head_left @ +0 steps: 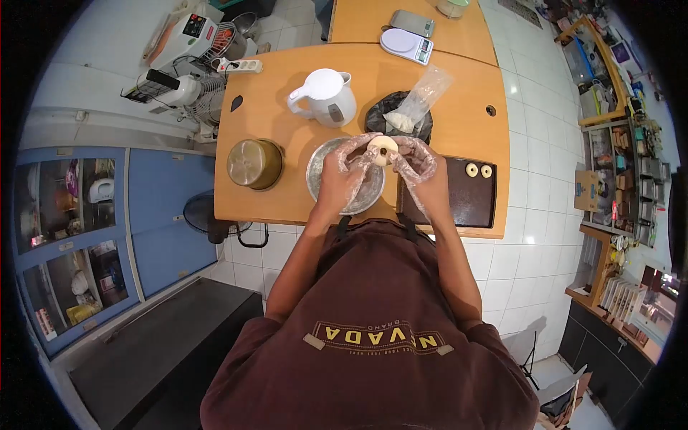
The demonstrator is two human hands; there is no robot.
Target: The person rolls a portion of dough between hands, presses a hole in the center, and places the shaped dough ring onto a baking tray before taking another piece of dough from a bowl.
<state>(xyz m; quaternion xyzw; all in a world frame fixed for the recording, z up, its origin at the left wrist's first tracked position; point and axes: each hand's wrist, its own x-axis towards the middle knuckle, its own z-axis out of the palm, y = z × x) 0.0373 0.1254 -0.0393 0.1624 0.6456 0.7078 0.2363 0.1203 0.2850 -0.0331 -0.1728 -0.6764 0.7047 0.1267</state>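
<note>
A pale dough ring [385, 143] with a hole in its middle is held up between my two floury hands. My left hand [347, 172] grips its left side with closed fingers, above a metal bowl [370, 195] dusted with flour. On the ring's right side, my right hand [421, 169] pinches it with thumb and fingers. Beside my right hand lies a dark baking tray [459, 197]. Two small dough rings, one at the left [471, 170] and one at the right [486, 171], sit near its far right corner.
A white electric kettle [326, 97] and an upturned metal pot [254, 163] stand at left on the wooden table [287, 193]. Beyond my hands are a black plastic bag [378, 115] and a clear bag [428, 93]. A white scale [405, 44] sits farther back.
</note>
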